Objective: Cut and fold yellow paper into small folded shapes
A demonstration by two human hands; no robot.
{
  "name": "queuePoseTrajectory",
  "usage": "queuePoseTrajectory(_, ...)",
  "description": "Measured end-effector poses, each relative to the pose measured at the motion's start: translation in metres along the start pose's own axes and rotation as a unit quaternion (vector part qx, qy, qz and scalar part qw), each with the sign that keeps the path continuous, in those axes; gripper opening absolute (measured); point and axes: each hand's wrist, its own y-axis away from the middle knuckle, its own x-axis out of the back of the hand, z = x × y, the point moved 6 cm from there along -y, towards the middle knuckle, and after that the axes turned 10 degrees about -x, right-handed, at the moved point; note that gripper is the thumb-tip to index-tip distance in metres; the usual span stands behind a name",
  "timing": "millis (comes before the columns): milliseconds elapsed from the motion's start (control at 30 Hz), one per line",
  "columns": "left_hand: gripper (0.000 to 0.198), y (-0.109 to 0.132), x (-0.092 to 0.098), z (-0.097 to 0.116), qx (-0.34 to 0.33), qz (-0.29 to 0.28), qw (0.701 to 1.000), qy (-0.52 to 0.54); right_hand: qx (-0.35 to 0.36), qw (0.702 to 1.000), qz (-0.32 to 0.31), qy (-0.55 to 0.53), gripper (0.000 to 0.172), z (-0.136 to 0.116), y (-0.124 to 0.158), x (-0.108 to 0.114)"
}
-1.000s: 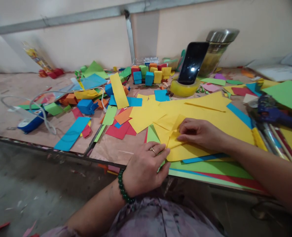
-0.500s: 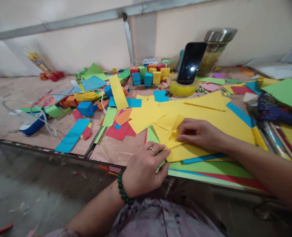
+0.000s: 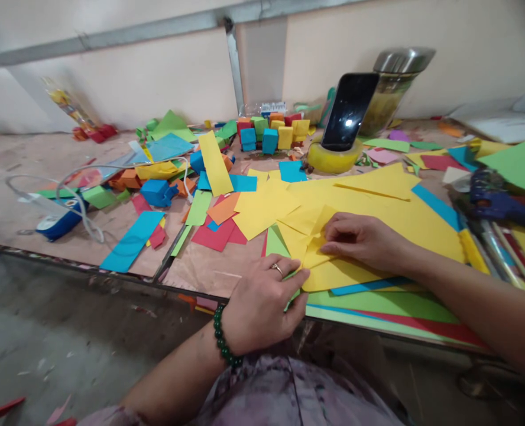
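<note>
Head view: folded yellow paper (image 3: 312,251) lay on a yellow sheet (image 3: 404,231), near side of desk (image 3: 218,269), between the hands. Right hand (image 3: 362,238) curled in from right, pinching its flap. Left hand (image 3: 266,296) palm-down, fingers loosely apart, fingertips at its near-left edge.

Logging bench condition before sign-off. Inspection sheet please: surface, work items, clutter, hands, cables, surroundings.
Surface: brown tabletop, paper-strewn, dark seam running to the front edge.
Work items: folded yellow paper on larger yellow paper; green sheet among those beneath.
Clutter: paper blocks, blue strip, blue tool at right; phone propped at yellow tape roll, bottle behind.
Left hand: fingertips by the folded yellow paper, thumb apart.
Right hand: appears to pinch the folded yellow paper.
Cables: white cable looped toward the left.
Surroundings: pale wall, metal rail; scraps on floor.
</note>
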Motion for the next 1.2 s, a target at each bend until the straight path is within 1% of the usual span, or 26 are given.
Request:
queuePoseTrajectory(233, 0.027, 0.0001, -0.0015, 0.0007, -0.002, -0.01, 1.0, -0.004, 0.006, 1.0, -0.001, -0.001, 0.034, 0.0017, -0.0005, -0.0018)
queuePoseTrajectory(367, 0.026, 0.0023, -0.0022, -0.0001, -0.006, 0.0, 1.0, 0.005, 0.009, 1.0, 0.001, 0.002, 0.033, 0.0019, 0.0, -0.0012)
queuePoseTrajectory(533, 0.024, 0.0036, -0.0022, -0.0009, -0.001, 0.006, 1.0, 0.015, 0.006, 1.0, 0.0, 0.002, 0.036, 0.0017, 0.0005, -0.0007)
queuePoseTrajectory(700, 0.032, 0.0026, 0.0, 0.0004, 0.0, 0.013, 1.0, 0.019, 0.007, 1.0, 0.001, -0.003, 0.036, 0.0009, 0.0003, -0.0014)
queuePoseTrajectory(867, 0.027, 0.0054, -0.0017, 0.0004, -0.01, 0.02, 1.0, 0.001, 0.009, 1.0, 0.004, 0.001, 0.035, 0.0018, 0.0005, -0.0015)
queuePoseTrajectory(1200, 0.031, 0.0034, 0.0001, 0.0008, -0.015, 0.029, 0.999, 0.007, 0.009, 1.0, 0.006, 0.003, 0.033, -0.0003, 0.0006, -0.0011)
